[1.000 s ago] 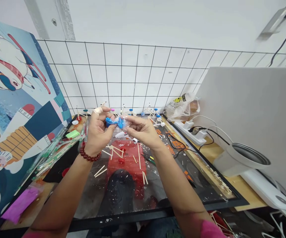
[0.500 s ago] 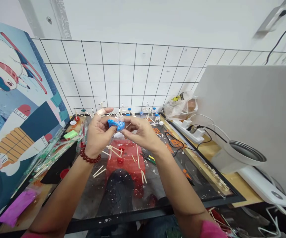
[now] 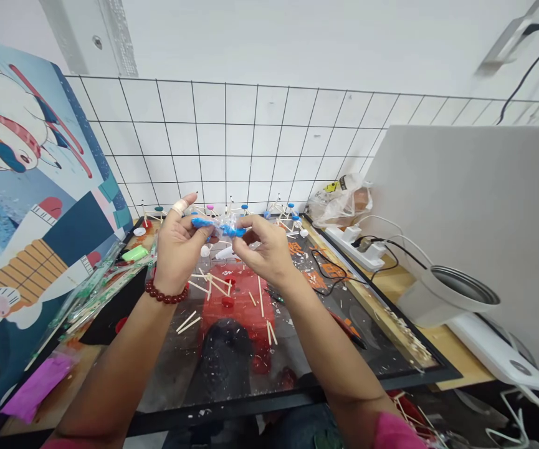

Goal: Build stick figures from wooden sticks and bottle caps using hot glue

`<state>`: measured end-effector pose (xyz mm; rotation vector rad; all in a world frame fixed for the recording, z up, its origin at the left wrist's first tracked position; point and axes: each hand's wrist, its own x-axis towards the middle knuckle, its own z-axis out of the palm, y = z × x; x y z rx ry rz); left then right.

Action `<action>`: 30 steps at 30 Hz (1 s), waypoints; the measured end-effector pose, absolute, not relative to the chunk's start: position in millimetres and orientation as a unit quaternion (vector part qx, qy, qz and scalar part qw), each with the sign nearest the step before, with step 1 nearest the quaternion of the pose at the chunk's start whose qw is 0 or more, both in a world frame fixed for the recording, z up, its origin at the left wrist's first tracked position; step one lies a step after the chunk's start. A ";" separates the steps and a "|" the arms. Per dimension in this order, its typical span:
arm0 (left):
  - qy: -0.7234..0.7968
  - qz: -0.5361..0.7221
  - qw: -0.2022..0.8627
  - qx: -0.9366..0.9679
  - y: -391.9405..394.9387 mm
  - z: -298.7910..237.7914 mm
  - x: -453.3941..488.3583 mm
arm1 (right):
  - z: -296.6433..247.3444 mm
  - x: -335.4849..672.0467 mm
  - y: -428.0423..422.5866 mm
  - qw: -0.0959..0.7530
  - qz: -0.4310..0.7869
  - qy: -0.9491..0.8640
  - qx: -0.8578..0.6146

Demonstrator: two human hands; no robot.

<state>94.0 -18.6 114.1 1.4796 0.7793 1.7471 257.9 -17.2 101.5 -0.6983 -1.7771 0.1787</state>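
The left hand [image 3: 178,246] and right hand [image 3: 262,246] each grip by pinching, fingertips pressed in from either side of a strip of blue modelling clay [image 3: 217,226] in clear film [image 3: 228,223] — held up over the desk [image 3: 393,290], loose matchsticks [image 3: 210,284] below, stick models [image 3: 285,212] along the far edge.

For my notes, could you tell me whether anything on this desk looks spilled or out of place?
Thin pale wooden sticks lie loose across the clear desk mat among white crumbs, looking spilled. A beige bandage wraps a finger of the left hand.
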 end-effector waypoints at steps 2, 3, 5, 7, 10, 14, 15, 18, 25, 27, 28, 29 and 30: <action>0.298 0.682 0.385 0.546 -16.5 115.8 92.0 | 101.4 259.9 -14.9 0.582 0.133 -0.741 -0.307; 0.299 0.682 0.396 0.537 -15.9 116.3 91.6 | 101.5 261.2 -13.8 0.585 0.159 -0.731 -0.313; 0.303 0.683 0.406 0.527 -15.8 116.6 91.9 | 102.1 263.8 -12.1 0.584 0.181 -0.727 -0.312; 0.306 0.680 0.410 0.525 -16.7 116.5 92.7 | 102.6 266.1 -11.2 0.569 0.173 -0.750 -0.291; 0.317 0.660 0.410 0.543 -19.1 115.8 93.7 | 102.0 268.3 -9.7 0.539 0.177 -0.782 -0.260; 0.334 0.657 0.380 0.559 -20.6 114.4 95.3 | 99.6 271.2 -4.8 0.547 0.303 -0.741 -0.243; 0.332 0.662 0.379 0.555 -20.2 114.1 95.8 | 99.4 272.3 -3.4 0.550 0.341 -0.724 -0.240; 0.318 0.675 0.391 0.539 -17.6 113.5 96.0 | 100.6 275.3 0.7 0.548 0.405 -0.695 -0.230; 0.295 0.743 0.395 0.454 -11.0 120.9 85.4 | 101.8 282.0 12.6 0.663 0.382 -0.598 -0.238; 0.277 0.748 0.426 0.427 -10.6 124.7 82.8 | 101.3 285.5 15.5 0.677 0.405 -0.569 -0.233; 0.271 0.744 0.454 0.409 -10.9 126.5 82.4 | 101.5 286.9 16.0 0.675 0.408 -0.571 -0.229; 0.267 0.738 0.487 0.383 -11.8 127.9 83.0 | 101.9 287.5 15.6 0.668 0.402 -0.584 -0.226; 0.264 0.729 0.525 0.351 -13.2 129.1 84.5 | 102.6 287.2 14.1 0.660 0.383 -0.606 -0.225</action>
